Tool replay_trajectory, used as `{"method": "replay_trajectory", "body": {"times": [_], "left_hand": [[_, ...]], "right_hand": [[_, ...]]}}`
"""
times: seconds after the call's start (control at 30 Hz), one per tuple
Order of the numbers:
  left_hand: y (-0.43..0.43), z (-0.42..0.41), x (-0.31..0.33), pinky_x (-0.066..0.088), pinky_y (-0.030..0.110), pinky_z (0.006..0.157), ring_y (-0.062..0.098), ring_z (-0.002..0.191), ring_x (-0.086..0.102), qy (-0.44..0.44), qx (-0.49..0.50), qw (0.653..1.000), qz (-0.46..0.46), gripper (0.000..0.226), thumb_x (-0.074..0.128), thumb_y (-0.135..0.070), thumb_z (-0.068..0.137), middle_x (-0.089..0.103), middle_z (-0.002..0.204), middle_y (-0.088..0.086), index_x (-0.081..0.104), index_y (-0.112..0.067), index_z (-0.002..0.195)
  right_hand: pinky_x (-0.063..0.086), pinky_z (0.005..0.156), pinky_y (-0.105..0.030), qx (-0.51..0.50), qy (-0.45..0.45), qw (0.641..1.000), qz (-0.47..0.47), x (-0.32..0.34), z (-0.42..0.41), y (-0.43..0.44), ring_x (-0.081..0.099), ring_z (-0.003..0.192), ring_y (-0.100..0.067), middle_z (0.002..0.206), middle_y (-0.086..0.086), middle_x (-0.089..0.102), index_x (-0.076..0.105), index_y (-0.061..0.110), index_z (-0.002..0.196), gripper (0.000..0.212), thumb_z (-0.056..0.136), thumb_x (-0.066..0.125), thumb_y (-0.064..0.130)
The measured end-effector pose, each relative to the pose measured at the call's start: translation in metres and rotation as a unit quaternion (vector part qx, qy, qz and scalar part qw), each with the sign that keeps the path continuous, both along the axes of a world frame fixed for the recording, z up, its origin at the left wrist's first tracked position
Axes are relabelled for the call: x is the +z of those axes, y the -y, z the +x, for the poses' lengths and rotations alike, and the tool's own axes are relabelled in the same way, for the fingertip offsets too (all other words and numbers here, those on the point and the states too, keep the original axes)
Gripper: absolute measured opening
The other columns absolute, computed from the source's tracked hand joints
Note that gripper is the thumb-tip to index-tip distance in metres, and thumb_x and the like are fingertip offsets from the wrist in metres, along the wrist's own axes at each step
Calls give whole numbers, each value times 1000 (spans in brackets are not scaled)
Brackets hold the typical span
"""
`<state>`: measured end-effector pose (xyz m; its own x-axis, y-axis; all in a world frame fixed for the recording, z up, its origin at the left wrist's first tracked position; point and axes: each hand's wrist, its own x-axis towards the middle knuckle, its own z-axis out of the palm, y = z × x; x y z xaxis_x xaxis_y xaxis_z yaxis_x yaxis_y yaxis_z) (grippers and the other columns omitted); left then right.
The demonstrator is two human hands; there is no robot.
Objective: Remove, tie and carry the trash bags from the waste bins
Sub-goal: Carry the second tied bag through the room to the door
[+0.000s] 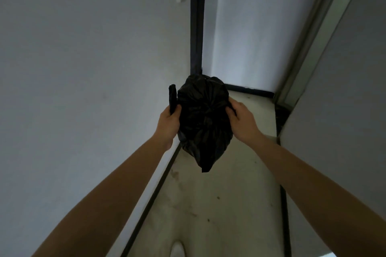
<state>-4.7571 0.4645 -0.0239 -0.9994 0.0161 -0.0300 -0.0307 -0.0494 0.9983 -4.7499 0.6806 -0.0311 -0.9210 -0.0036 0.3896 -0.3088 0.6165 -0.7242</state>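
The black trash bag (203, 117) is in the air in front of the person, held between both hands above the pale floor (219, 204) of a narrow passage. It touches neither the floor nor a wall. Its plastic is gathered to a point in the middle of the side that faces the camera, and a loose corner hangs down at the bottom.

The bag looks small and only partly full, so it is probably light. The film is thin, soft and wrinkled, it has no stiffness, and it can slip or tear if it is pulled hard at 1 place. The best places to take hold are the free ends at the mouth, not the round body.

The left hand (169, 123) is at the left side of the bag, its fingers curled round a twisted strip of plastic (172, 98) that stands up above the fist. The right hand (242, 120) is at the right side, apart from the left one, and pinches the plastic there. Whether it holds a 2nd strip cannot be seen. The step in hand seems to be the tying of the mouth.

A grey wall (83, 69) is on the left and a dark door frame (197, 27) stands behind the bag. No bin is in view.
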Motion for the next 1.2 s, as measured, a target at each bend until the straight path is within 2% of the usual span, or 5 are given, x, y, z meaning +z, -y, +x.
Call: {"method": "replay_trajectory", "body": {"times": [0.27, 0.43, 0.57, 0.77, 1.2], "left_hand": [[-10, -232, 2, 48, 20, 81, 5, 103, 60, 8, -42, 998, -41, 25, 47, -33, 105, 62, 114, -8, 52, -25, 128], [-30, -345, -24, 50, 26, 81, 9, 92, 63, 26, -36, 994, -95, 16, 50, -32, 103, 67, 103, -3, 61, -22, 108], [-42, -427, -65, 36, 31, 61, 15, 60, 46, 18, -13, 977, -212, 35, 53, -27, 101, 53, 66, 6, 52, -10, 70], [-72, -542, -142, 33, 31, 60, 17, 60, 43, 88, -15, 947, -308, 34, 55, -24, 99, 50, 63, 8, 49, -6, 70], [-82, -651, -505, 52, 38, 74, 25, 76, 63, 370, -76, 872, -310, 24, 49, -31, 97, 66, 79, 7, 57, -19, 77]], "right_hand": [[47, 66, -31, -28, 2, 1000, -10, 0, -203, -8, 62, 72, -25, 82, -12, 67, 62, 21, 122, 36, 101, 38, 4], [29, 48, -22, -47, 11, 998, -26, -35, -310, -27, 42, 46, -25, 56, -10, 48, 64, 14, 112, 32, 99, 40, -2], [27, 56, -11, -76, 74, 994, 7, -93, -399, -52, 43, 71, -15, 71, 2, 48, 58, 25, 132, 35, 103, 42, 16], [33, 68, -16, -51, 178, 983, 2, -161, -513, -87, 51, 95, -18, 93, -2, 57, 55, 26, 140, 39, 104, 43, 16], [35, 72, -17, -148, 456, 875, -71, -515, -604, -70, 64, 99, -17, 113, 0, 71, 63, 20, 126, 34, 99, 46, 11]]}}
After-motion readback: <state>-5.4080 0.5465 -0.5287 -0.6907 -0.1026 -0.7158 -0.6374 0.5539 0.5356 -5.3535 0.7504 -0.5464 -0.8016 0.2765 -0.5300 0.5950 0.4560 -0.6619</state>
